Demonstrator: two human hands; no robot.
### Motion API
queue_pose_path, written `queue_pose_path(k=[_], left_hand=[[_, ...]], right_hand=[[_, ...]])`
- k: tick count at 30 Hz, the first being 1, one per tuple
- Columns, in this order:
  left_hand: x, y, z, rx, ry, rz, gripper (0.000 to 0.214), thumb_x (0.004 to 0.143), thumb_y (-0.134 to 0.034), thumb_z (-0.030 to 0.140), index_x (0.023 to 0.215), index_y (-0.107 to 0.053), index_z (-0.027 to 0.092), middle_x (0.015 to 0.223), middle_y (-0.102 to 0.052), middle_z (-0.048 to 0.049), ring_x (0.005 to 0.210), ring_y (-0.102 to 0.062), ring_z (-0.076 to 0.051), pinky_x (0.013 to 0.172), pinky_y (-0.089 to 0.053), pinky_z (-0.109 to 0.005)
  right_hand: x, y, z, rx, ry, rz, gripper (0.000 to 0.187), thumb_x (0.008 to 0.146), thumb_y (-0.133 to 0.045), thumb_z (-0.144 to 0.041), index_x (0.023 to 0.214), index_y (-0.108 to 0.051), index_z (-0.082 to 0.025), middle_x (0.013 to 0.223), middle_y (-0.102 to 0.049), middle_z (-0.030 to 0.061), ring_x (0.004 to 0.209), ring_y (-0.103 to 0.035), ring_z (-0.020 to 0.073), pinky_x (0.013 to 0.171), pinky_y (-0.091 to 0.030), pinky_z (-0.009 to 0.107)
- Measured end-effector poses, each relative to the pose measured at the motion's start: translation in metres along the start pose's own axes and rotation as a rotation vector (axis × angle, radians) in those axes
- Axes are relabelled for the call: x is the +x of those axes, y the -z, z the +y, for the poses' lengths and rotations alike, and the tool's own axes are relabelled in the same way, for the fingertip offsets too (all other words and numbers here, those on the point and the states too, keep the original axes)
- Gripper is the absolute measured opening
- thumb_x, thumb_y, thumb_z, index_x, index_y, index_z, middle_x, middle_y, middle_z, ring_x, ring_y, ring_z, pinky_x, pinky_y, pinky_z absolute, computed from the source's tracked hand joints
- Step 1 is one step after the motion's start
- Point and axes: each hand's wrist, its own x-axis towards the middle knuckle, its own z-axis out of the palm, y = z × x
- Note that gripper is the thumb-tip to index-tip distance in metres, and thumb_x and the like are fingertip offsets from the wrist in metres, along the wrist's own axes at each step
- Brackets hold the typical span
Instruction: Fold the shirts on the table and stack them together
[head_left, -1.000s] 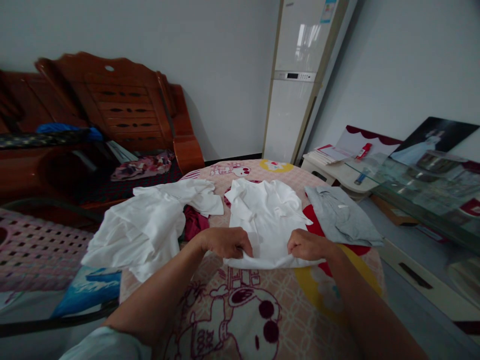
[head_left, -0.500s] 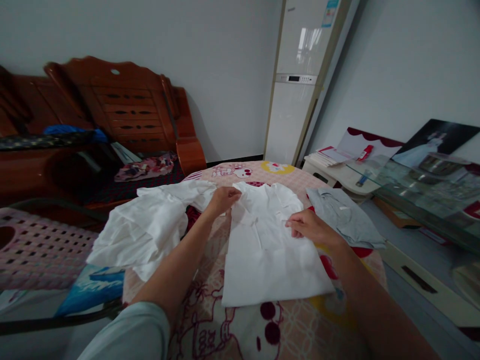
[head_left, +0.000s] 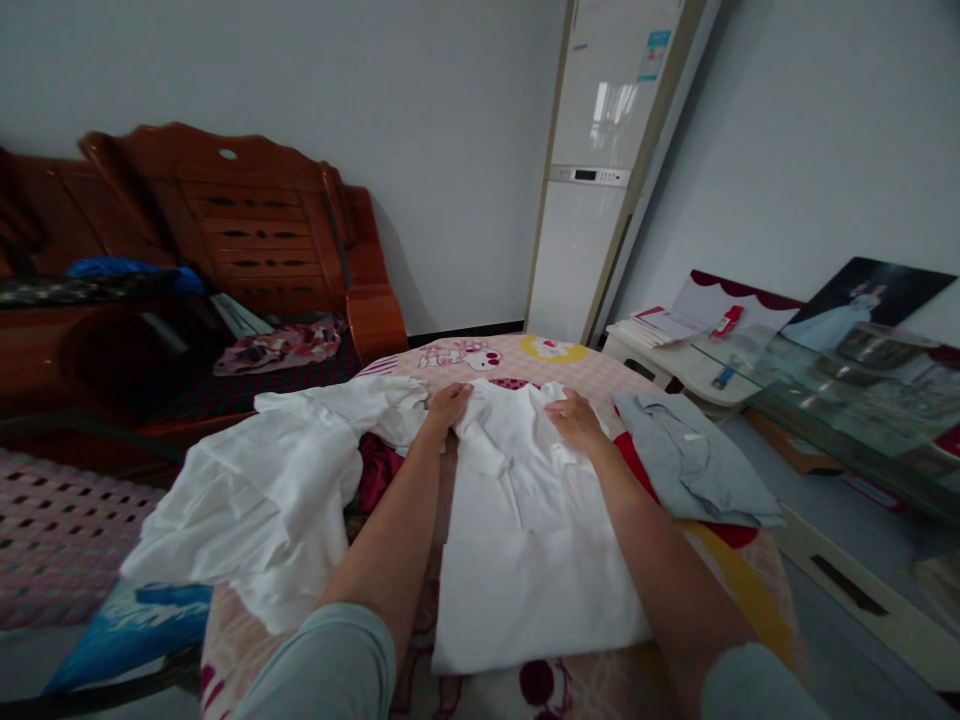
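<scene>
A white shirt (head_left: 532, 560) lies on the round table, its sides turned inward into a long narrow shape with the collar at the far end. My left hand (head_left: 450, 405) is closed on the shirt's far left shoulder edge. On the opposite side, near the collar, my right hand (head_left: 576, 418) pinches the cloth at the right shoulder; its fingertips are partly hidden. Left of my left arm is a loose heap of white clothing (head_left: 262, 490) with a dark red cloth (head_left: 379, 470) beside it. A folded grey garment (head_left: 690, 455) rests to the right.
The patterned tablecloth (head_left: 517, 350) covers the table. A brown wooden bench (head_left: 262, 230) stands behind on the left, a pink woven chair (head_left: 67, 540) nearer. At right is a glass shelf (head_left: 840, 430) with bowls. A tall white cabinet-shaped unit (head_left: 577, 240) fills the corner.
My right hand has moved from the shirt's right side up toward the collar. My left hand stays at the left shoulder. The view has shifted slightly.
</scene>
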Motion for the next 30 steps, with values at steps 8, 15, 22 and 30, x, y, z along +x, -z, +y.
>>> queue_pose_path(k=[8,15,22,30], left_hand=[[0.012,0.012,-0.002,-0.215,0.181,-0.102,0.029,0.082,-0.056,0.032,0.096,-0.076,0.018,0.105,-0.075,-0.0073,0.095,-0.068,-0.021,0.084,-0.052,-0.03],[0.016,0.009,0.014,-0.295,0.25,-0.177,0.023,0.075,-0.068,0.035,0.086,-0.076,0.016,0.091,-0.076,-0.0076,0.082,-0.068,-0.022,0.069,-0.054,-0.028],[0.02,0.004,0.007,-0.375,0.182,-0.128,0.027,0.074,-0.062,0.024,0.094,-0.077,0.013,0.085,-0.075,-0.0072,0.067,-0.063,-0.016,0.06,-0.048,-0.024],[0.021,0.013,0.005,-0.189,0.102,-0.139,0.055,0.063,-0.047,0.009,0.11,-0.075,0.011,0.063,-0.069,-0.0028,0.048,-0.05,-0.011,0.051,-0.041,-0.022]], right_hand=[[-0.003,-0.028,0.011,-0.103,-0.045,0.098,0.033,0.093,-0.046,-0.022,0.117,-0.066,-0.012,0.123,-0.064,0.015,0.112,-0.056,0.0248,0.1,-0.039,0.033],[0.003,-0.017,0.037,0.208,-0.126,0.288,0.031,0.085,-0.047,-0.017,0.102,-0.074,-0.015,0.105,-0.073,0.0118,0.099,-0.065,0.0234,0.091,-0.047,0.033],[0.005,-0.022,0.056,1.107,-0.361,0.386,0.048,0.075,-0.062,-0.042,0.107,-0.07,-0.007,0.044,-0.058,-0.0025,0.041,-0.056,0.0156,0.043,-0.044,0.024],[0.007,-0.008,0.048,1.622,-0.319,0.476,0.031,0.068,-0.074,-0.03,0.091,-0.064,-0.011,0.061,-0.065,0.0014,0.059,-0.07,0.0195,0.041,-0.05,0.022]])
